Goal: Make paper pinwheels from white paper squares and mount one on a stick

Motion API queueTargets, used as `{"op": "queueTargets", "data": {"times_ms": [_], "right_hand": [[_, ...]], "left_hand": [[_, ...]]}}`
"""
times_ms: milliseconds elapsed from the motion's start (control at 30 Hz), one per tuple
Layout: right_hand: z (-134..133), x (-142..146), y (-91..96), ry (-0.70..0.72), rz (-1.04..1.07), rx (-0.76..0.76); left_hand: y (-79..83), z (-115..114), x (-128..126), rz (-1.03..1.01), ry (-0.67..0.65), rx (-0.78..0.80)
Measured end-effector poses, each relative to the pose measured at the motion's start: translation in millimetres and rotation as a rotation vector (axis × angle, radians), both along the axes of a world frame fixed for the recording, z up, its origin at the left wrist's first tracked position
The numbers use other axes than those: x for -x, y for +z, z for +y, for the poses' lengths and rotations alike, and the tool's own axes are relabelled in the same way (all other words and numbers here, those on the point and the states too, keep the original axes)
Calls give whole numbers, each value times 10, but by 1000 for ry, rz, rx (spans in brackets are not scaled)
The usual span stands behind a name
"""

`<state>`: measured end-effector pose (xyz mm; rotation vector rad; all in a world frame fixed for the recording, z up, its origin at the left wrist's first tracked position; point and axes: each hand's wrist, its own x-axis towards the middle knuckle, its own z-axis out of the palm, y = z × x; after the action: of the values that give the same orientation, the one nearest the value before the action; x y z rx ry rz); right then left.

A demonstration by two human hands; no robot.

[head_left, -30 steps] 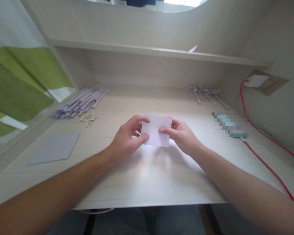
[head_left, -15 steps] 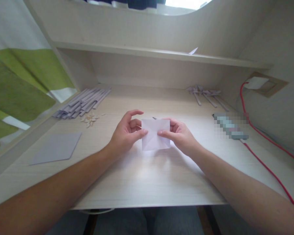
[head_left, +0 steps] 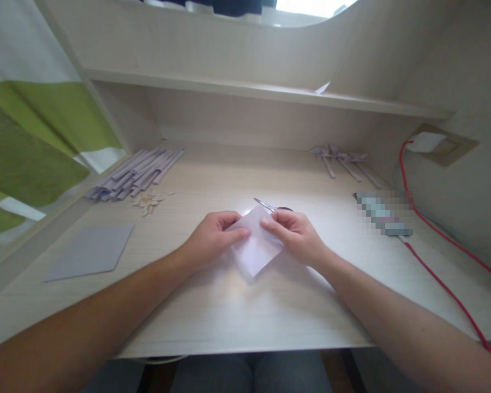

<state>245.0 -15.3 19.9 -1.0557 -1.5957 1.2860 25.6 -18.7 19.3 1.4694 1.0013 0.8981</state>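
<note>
A small white folded paper (head_left: 256, 248) lies low over the middle of the wooden desk (head_left: 237, 311), turned so one corner points towards me. My left hand (head_left: 213, 240) pinches its left side with curled fingers. My right hand (head_left: 294, 237) grips its upper right edge, thumb and forefinger pressed on the paper. Just behind the hands, scissors (head_left: 270, 206) lie on the desk, partly hidden by my right hand.
A grey paper sheet (head_left: 90, 251) lies at the front left. Rolled paper strips (head_left: 135, 172) and small scraps (head_left: 148, 201) sit at the back left. Folded paper pieces (head_left: 343, 158) are at the back right, with a blurred flat object (head_left: 382, 214) and a red cable (head_left: 442, 273).
The paper has been turned from upright and facing me to a tilted, corner-down position closer to the desk. Both hands lowered with it, and the scissors behind now show.
</note>
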Motion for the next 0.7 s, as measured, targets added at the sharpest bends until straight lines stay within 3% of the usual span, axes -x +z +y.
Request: {"op": "queueTargets", "data": {"times_ms": [167,300,400,500,700], "right_hand": [[-63,24,14,-10,-219,-248],[101,-110,32,-208,-197,-315],[280,-316,54,-311,-532,-378],[394,-472,103,-231,-895,-303],[441,-465,236,-121,-1205,-114]], "left_hand": [[-18,-12,17,178,-111,-26],[38,-8,4,157,69,-67],[63,11,5,149,204,-72],[84,19,4,103,232,-36],[146,-12,-27,-61,223,103]]}}
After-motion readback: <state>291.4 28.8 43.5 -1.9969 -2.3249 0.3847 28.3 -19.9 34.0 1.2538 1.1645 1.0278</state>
